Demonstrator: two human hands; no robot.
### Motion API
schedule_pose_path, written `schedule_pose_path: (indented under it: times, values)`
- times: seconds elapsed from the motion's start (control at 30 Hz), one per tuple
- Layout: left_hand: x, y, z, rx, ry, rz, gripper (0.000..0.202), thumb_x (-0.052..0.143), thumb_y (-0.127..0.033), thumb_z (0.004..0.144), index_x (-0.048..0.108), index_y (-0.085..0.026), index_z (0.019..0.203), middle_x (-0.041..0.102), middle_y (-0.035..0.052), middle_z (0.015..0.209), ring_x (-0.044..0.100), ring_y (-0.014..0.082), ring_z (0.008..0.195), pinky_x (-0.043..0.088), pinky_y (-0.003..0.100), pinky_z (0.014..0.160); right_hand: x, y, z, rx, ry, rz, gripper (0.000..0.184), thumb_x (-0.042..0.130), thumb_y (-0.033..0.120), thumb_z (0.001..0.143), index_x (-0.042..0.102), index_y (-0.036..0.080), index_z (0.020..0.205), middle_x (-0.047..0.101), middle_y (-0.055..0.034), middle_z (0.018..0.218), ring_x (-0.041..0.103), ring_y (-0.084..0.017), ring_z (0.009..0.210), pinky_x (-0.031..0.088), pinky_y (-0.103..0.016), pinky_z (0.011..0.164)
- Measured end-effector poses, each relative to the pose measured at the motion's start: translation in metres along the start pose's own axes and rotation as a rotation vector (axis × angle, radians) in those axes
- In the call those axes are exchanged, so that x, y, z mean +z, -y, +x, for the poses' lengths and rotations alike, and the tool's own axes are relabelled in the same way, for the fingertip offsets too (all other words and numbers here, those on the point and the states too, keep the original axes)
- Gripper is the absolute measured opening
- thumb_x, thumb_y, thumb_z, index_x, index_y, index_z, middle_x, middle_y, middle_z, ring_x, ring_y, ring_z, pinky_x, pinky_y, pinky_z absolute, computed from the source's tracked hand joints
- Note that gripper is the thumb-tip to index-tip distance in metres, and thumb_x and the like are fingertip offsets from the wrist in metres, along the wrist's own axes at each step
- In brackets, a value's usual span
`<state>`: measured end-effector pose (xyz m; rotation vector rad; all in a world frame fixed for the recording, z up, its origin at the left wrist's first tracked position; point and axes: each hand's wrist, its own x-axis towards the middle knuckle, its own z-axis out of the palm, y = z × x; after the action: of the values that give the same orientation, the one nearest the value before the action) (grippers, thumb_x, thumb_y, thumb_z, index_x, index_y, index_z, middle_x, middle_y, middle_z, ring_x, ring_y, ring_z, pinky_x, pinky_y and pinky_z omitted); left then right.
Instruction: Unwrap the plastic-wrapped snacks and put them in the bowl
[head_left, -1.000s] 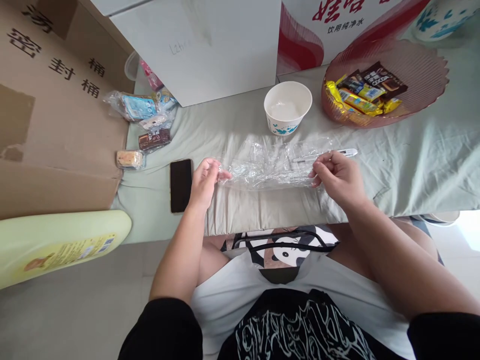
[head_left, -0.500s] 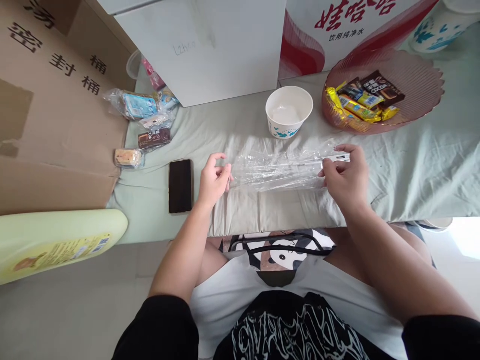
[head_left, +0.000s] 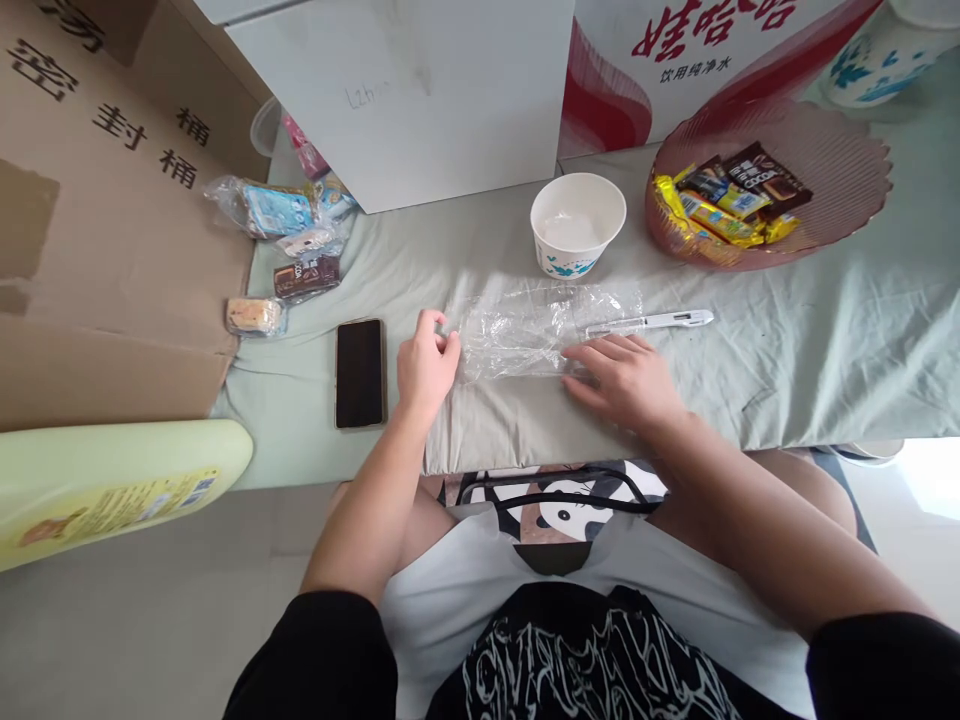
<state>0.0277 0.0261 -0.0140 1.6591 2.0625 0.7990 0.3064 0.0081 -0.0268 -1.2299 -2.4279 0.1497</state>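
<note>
A clear crinkled plastic sheet point(head_left: 529, 325) lies on the pale green cloth point(head_left: 810, 340) in front of me. My left hand point(head_left: 424, 366) pinches the sheet's left edge with curled fingers. My right hand point(head_left: 626, 381) rests flat, fingers stretched out, pressing on the sheet's right part. A white pen point(head_left: 660, 321) lies just beyond my right hand, partly under the plastic. A white paper bowl point(head_left: 577, 221) stands behind the sheet.
A black phone point(head_left: 359, 372) lies left of my left hand. Wrapped snacks point(head_left: 289, 240) sit at the far left by a cardboard box point(head_left: 112, 230). A pink basket point(head_left: 840, 170) of sweets stands at the back right, a white box point(head_left: 420, 90) behind.
My right hand let go of the sheet's right end and moved left, now lying flat on it. The sheet has become narrower. The pen now lies uncovered on the cloth.
</note>
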Motion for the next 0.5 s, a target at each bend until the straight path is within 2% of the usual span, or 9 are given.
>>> schedule_pose_path:
  times: [0.1,0.2,0.27,0.33,0.37,0.4,0.43,0.5]
  values:
    - [-0.004,0.0,-0.001,-0.034,0.033,0.128,0.021,0.066,-0.02,0.087,0.055,-0.027,0.103,0.06,-0.0047,0.064,0.055,0.0189,0.061,0.03,0.03,0.063,-0.001,-0.001,-0.002,0.038,0.059,-0.001,0.023,0.053,0.029,0.099,0.074,0.02,0.092,0.078,-0.0084,0.096,0.067,-0.023,0.087,0.043,-0.035,0.075]
    - [-0.008,0.006,0.0,-0.052,0.008,0.068,0.027,0.072,-0.026,0.083,0.055,-0.026,0.105,0.061,-0.0041,0.068,0.057,0.0177,0.062,0.034,0.03,0.063,-0.006,0.002,-0.004,0.141,0.109,0.116,0.025,0.052,0.028,0.096,0.071,0.02,0.082,0.075,-0.0087,0.089,0.063,-0.021,0.078,0.04,-0.034,0.068]
    - [-0.009,0.013,0.002,-0.062,-0.054,-0.118,0.028,0.073,-0.032,0.082,0.055,-0.025,0.102,0.059,-0.0041,0.07,0.054,0.0147,0.06,0.037,0.029,0.062,-0.012,0.005,-0.004,0.282,0.138,0.37,0.019,0.056,0.03,0.09,0.068,0.02,0.079,0.071,-0.0067,0.08,0.058,-0.018,0.068,0.038,-0.032,0.062]
    - [-0.009,0.019,0.005,-0.08,-0.1,-0.436,0.027,0.071,-0.041,0.083,0.057,-0.023,0.096,0.061,-0.0022,0.075,0.054,0.0123,0.06,0.041,0.028,0.062,-0.019,0.009,-0.003,0.462,0.134,0.808,0.016,0.061,0.035,0.084,0.064,0.021,0.075,0.065,-0.0031,0.07,0.053,-0.015,0.059,0.037,-0.029,0.057]
    - [-0.008,0.021,0.005,-0.096,-0.077,-0.618,0.03,0.07,-0.048,0.083,0.058,-0.022,0.094,0.063,-0.0001,0.079,0.057,0.0124,0.063,0.044,0.027,0.064,-0.023,0.011,-0.001,0.55,0.111,1.062,0.018,0.064,0.038,0.081,0.061,0.022,0.073,0.062,-0.0014,0.066,0.05,-0.014,0.056,0.036,-0.028,0.054]
    - [-0.007,0.022,0.005,-0.118,-0.004,-0.79,0.036,0.068,-0.055,0.083,0.061,-0.021,0.093,0.066,0.0026,0.085,0.061,0.0136,0.07,0.048,0.028,0.067,-0.027,0.013,0.0,0.631,0.076,1.306,0.021,0.066,0.04,0.078,0.058,0.023,0.07,0.06,0.0001,0.064,0.048,-0.013,0.053,0.036,-0.027,0.052]
    - [-0.006,0.022,0.004,-0.141,0.118,-0.932,0.045,0.069,-0.063,0.081,0.064,-0.02,0.095,0.069,0.0058,0.092,0.066,0.016,0.08,0.052,0.03,0.073,-0.03,0.015,0.001,0.707,0.027,1.517,0.023,0.067,0.042,0.076,0.056,0.023,0.069,0.057,0.0014,0.062,0.046,-0.011,0.05,0.036,-0.027,0.05]
    - [-0.002,0.018,-0.003,-0.16,0.458,-1.088,0.068,0.076,-0.074,0.069,0.07,-0.02,0.109,0.072,0.0122,0.113,0.069,0.0245,0.107,0.056,0.036,0.092,-0.032,0.021,0.004,0.822,-0.056,1.789,0.024,0.071,0.041,0.071,0.054,0.024,0.068,0.053,0.0036,0.059,0.041,-0.01,0.046,0.037,-0.027,0.048]
